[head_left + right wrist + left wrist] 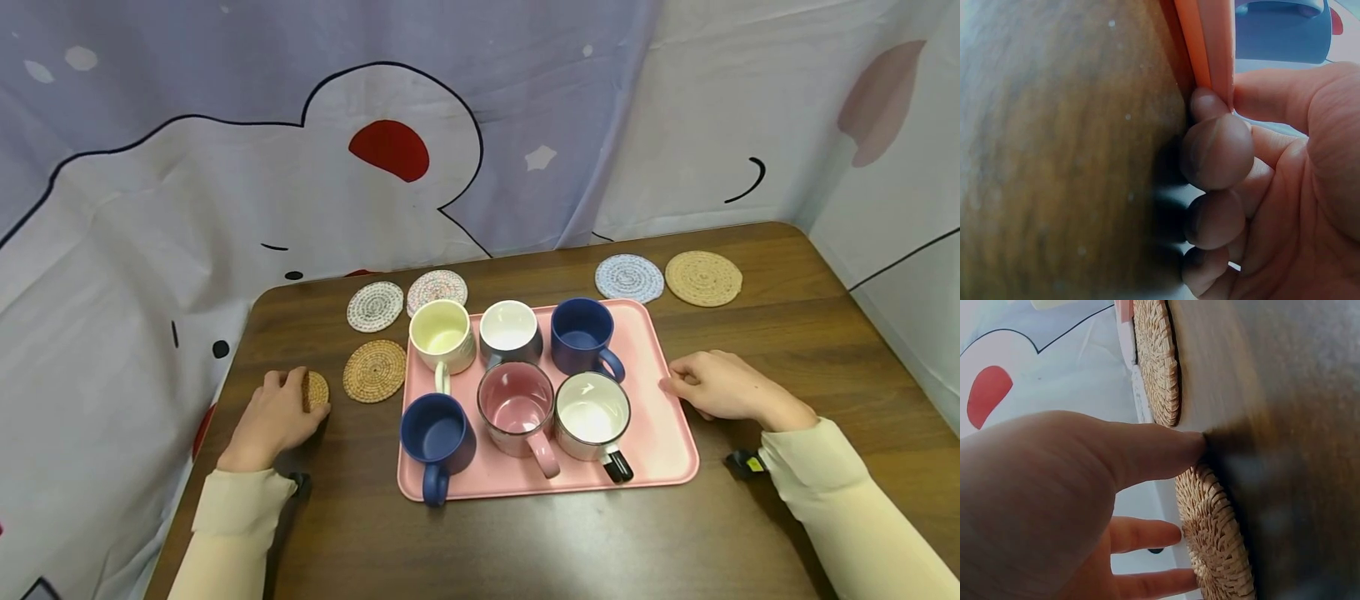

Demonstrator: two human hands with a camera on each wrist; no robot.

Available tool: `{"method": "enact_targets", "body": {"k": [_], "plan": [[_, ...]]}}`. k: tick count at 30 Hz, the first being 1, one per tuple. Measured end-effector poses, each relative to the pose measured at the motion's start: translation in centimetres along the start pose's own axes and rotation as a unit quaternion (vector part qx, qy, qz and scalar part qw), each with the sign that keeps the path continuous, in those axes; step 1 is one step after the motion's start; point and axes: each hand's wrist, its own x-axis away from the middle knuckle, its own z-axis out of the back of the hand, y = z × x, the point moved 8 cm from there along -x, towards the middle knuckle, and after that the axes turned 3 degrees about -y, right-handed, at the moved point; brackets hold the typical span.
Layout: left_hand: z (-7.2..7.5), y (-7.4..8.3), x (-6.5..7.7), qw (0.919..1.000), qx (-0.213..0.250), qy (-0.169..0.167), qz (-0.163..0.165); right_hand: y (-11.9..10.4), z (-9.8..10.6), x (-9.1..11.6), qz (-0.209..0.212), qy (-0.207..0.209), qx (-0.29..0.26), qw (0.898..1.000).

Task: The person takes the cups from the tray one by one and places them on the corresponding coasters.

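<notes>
At the table's left side my left hand [274, 419] spans a small round woven coaster [317, 391], thumb at one edge and fingers reaching over it. In the left wrist view the thumb tip meets the rim of this coaster [1213, 534]. On the other side my right hand [723, 384] pinches the right edge of a pink tray [660, 450] between thumb and curled fingers. On the tray stand several mugs: cream [450, 343], grey with a white inside [510, 333], blue [579, 337], another blue [437, 437], pink [517, 412] and white with a black handle [591, 417].
A second straw-coloured coaster [375, 371] lies between the left hand and the tray. Behind are a grey-white coaster [375, 307], a pink speckled coaster [437, 290], a pale blue coaster [629, 277] and a tan coaster [703, 278]. Printed curtain [225, 192] borders the wooden table [525, 550].
</notes>
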Motion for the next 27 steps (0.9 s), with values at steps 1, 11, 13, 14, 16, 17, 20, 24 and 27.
{"method": "enact_targets", "body": {"k": [1, 11, 13, 14, 16, 17, 20, 24, 27], "plan": [[0.0, 0.0, -0.2, 1.0, 0.001, -0.001, 0.001, 0.0, 0.0, 0.0, 0.0, 0.0, -0.001, 1.0], [0.4, -0.3, -1.1, 1.0, 0.007, -0.002, 0.003, 0.0, 0.0, 0.0, 0.003, 0.003, 0.0, 1.0], [0.4, -0.3, -1.3, 0.9999, 0.009, -0.003, 0.003, 0.0, 0.0, 0.0, 0.002, 0.002, -0.002, 1.0], [0.4, -0.4, -1.3, 1.0, 0.009, -0.001, 0.003, 0.0, 0.0, 0.0, 0.003, 0.002, -0.002, 1.0], [0.3, -0.4, -1.4, 0.9999, 0.01, -0.001, 0.002, 0.0, 0.0, 0.0, 0.003, 0.003, 0.0, 1.0], [0.3, -0.5, -1.4, 0.9999, 0.011, 0.0, 0.002, 0.0, 0.0, 0.0, 0.004, 0.004, 0.001, 1.0], [0.3, -0.5, -1.4, 0.9999, 0.011, 0.001, 0.003, -0.1, 0.0, 0.0, 0.004, 0.004, 0.003, 1.0], [0.4, -0.4, -1.2, 0.9999, 0.014, -0.001, 0.006, -0.1, 0.0, 0.0, 0.002, 0.004, 0.003, 1.0], [0.4, -0.5, -1.2, 0.9999, 0.013, -0.002, 0.006, -0.1, 0.0, 0.0, 0.001, 0.004, 0.003, 1.0]]}}
